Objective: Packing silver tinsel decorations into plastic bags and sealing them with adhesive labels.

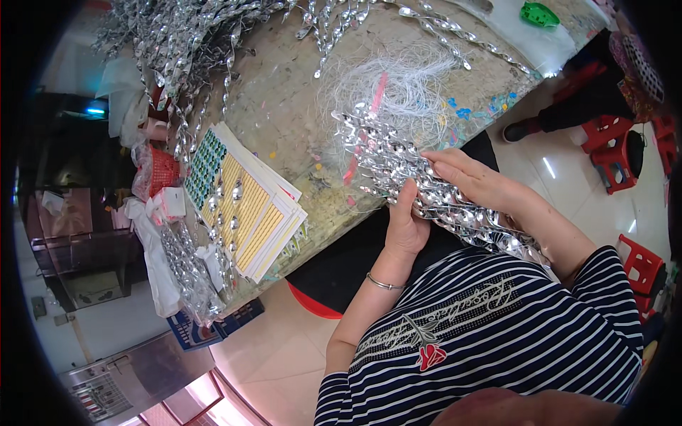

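Observation:
A thick bundle of shiny silver twisted foil strips (387,153) lies across my lap and over the table's near edge. My left hand (408,226) grips it from the near side, thumb up along the strips. From the right, my right hand (470,179) is closed over the same bundle with the fingers together. Beyond the bundle's far end, a loose tangle of white thread (408,78) spreads on the table. A pink strip (380,92) lies by that end, partly covered by the foil.
The worn table (284,106) carries a heap of silver twisted strips (192,42) at the far left. Left of my hands are stacked sticker sheets (249,220). A green scoop-like piece (539,14) sits far right. Red stools (615,167) and another person's leg (568,117) are on the right.

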`<control>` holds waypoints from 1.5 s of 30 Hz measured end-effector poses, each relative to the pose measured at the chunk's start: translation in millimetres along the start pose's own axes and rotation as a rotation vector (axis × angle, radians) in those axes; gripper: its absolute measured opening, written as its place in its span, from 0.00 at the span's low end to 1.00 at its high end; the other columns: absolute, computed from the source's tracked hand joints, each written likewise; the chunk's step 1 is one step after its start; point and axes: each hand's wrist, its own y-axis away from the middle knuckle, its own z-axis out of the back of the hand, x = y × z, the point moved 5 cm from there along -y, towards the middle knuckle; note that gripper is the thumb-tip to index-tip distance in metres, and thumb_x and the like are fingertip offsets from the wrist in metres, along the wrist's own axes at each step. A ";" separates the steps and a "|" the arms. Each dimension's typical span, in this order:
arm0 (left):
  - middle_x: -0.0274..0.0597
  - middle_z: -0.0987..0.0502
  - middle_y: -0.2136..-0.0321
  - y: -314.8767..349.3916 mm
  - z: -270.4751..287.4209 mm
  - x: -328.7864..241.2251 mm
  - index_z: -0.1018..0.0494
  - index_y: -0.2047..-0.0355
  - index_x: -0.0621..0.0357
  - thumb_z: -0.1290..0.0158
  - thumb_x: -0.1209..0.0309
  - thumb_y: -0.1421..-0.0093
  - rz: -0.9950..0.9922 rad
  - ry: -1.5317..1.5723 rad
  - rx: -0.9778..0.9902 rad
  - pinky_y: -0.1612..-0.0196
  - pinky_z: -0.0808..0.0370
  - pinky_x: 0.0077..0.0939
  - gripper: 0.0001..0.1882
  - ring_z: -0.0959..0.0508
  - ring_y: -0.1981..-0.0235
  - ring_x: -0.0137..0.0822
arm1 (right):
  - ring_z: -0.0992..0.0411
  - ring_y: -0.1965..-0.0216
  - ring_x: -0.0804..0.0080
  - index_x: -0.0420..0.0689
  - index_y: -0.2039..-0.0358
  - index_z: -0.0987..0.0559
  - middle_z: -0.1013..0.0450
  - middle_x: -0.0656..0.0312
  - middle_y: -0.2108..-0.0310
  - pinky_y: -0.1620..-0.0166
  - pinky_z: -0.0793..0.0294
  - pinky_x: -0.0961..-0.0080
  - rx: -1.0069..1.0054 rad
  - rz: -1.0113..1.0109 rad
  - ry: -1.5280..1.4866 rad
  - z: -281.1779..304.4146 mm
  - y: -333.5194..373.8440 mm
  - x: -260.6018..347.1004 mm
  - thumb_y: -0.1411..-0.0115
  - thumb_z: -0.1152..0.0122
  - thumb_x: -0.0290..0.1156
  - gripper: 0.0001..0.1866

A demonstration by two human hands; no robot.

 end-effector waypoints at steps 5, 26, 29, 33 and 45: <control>0.40 0.26 0.47 1.5 1.5 -2.2 0.34 0.42 0.57 0.48 0.53 0.35 0.010 0.008 0.014 0.40 0.32 0.39 0.27 0.27 0.45 0.37 | 0.34 0.55 0.73 0.49 0.34 0.35 0.37 0.56 0.45 0.54 0.31 0.78 0.064 -0.104 -0.105 -2.5 6.7 10.4 0.29 0.57 0.46 0.26; 0.45 0.25 0.51 1.7 -4.2 -6.0 0.33 0.45 0.60 0.48 0.49 0.37 0.018 -0.012 -0.006 0.43 0.28 0.39 0.30 0.24 0.49 0.40 | 0.33 0.45 0.76 0.46 0.28 0.53 0.35 0.57 0.39 0.42 0.35 0.79 0.227 -0.436 -0.416 3.3 46.6 13.5 0.28 0.58 0.46 0.34; 0.45 0.24 0.51 0.5 -5.1 -10.0 0.33 0.45 0.60 0.49 0.49 0.36 -0.012 -0.027 -0.067 0.44 0.28 0.39 0.30 0.24 0.50 0.40 | 0.42 0.36 0.67 0.43 0.28 0.62 0.40 0.53 0.37 0.35 0.44 0.72 0.373 -0.456 -0.371 -0.3 44.1 32.9 0.35 0.44 0.45 0.47; 0.45 0.23 0.54 -9.2 -5.4 -22.4 0.33 0.47 0.60 0.52 0.47 0.35 -0.026 -0.025 -0.101 0.49 0.24 0.40 0.30 0.22 0.54 0.41 | 0.36 0.40 0.60 0.38 0.29 0.61 0.36 0.45 0.41 0.38 0.40 0.69 0.280 -0.309 -0.198 -4.0 26.8 44.1 0.47 0.30 0.51 0.61; 0.41 0.23 0.57 -10.6 -9.0 -35.0 0.32 0.48 0.62 0.53 0.60 0.32 -0.032 0.092 -0.098 0.54 0.22 0.31 0.19 0.20 0.58 0.32 | 0.39 0.39 0.66 0.38 0.29 0.61 0.39 0.51 0.38 0.36 0.42 0.71 0.307 -0.432 -0.207 -7.5 17.0 43.9 0.55 0.26 0.40 0.64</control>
